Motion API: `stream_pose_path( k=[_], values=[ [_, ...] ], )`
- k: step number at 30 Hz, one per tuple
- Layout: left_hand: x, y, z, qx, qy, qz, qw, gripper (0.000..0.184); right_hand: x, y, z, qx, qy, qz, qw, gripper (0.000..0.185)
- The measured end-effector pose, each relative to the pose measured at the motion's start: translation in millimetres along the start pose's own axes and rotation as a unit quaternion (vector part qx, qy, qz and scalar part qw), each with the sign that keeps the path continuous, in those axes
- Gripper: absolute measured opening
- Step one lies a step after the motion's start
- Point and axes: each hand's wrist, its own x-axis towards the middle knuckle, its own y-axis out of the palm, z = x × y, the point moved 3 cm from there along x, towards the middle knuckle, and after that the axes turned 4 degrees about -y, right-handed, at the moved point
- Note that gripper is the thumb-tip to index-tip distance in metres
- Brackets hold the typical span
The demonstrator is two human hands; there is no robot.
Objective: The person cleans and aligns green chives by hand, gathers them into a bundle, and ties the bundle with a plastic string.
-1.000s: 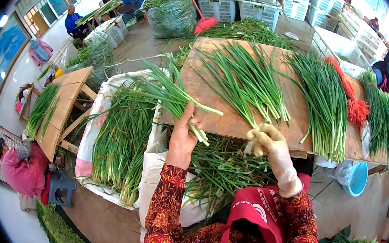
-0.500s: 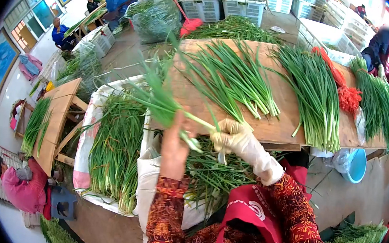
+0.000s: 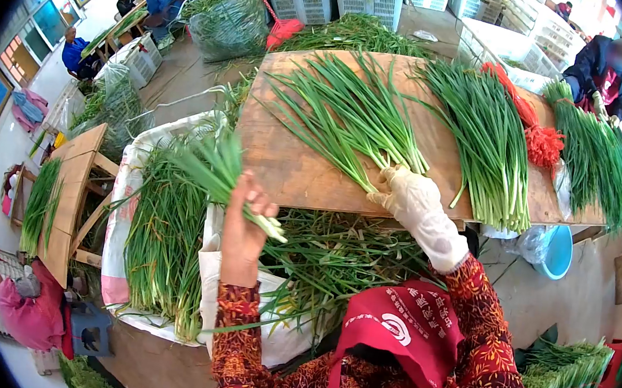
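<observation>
My left hand [image 3: 247, 210], bare, is closed round a small bunch of garlic chives [image 3: 212, 165], leaves up to the left, pale stalk ends poking out to the right. It is over the near left edge of the wooden board [image 3: 271, 144]. My right hand [image 3: 405, 196] wears a pale glove; its fingers are closed at the stalk ends of loose garlic chives [image 3: 361, 112] lying on the board, and the fingertips partly hide those ends. Right of it lies a thicker pile of garlic chives [image 3: 486, 148].
Left stands a white-lined crate [image 3: 129, 197] full of chives. Loose leaves [image 3: 335, 253] fill a container below the board. Red ties [image 3: 542, 145] and another chive pile [image 3: 595, 159] lie farther right, near a co-worker [image 3: 604, 73]. A blue bucket [image 3: 556, 258] stands below.
My hands have moved apart: the left, with its bunch, went left and slightly down; the right left that bunch and moved right to the stalk ends on the board. The view shifted slightly.
</observation>
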Motion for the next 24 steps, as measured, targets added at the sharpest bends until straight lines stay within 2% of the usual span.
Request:
stream_pose_path(
  k=[4,7,10,11,13,19,22,24],
  values=[
    [-2,19,51,0.051,-0.068,-0.055,0.995,0.023,7,17,-9,-0.044,0.014,0.011,0.999,0.033],
    [-2,24,75,0.134,-0.084,-0.087,0.983,0.022,5,15,-5,0.079,0.05,0.041,0.995,0.031],
    [4,25,90,0.165,-0.082,-0.064,0.981,0.021,-9,5,15,0.232,0.071,0.091,0.966,0.031],
    [7,26,92,0.185,-0.068,-0.05,0.979,0.02,-16,7,21,0.28,0.073,0.078,0.954,0.032],
    [5,22,94,0.173,-0.11,-0.073,0.976,0.021,-23,6,29,0.301,0.08,0.072,0.947,0.031],
    [1,29,95,0.094,-0.087,-0.113,0.985,0.027,-29,30,28,0.562,0.107,0.106,0.814,0.022],
    [-1,28,87,0.114,-0.082,-0.089,0.986,0.026,-27,33,27,0.644,0.114,0.135,0.744,0.023],
    [-2,24,83,0.125,-0.081,-0.094,0.984,0.025,-27,33,29,0.636,0.11,0.119,0.754,0.021]
  ],
)
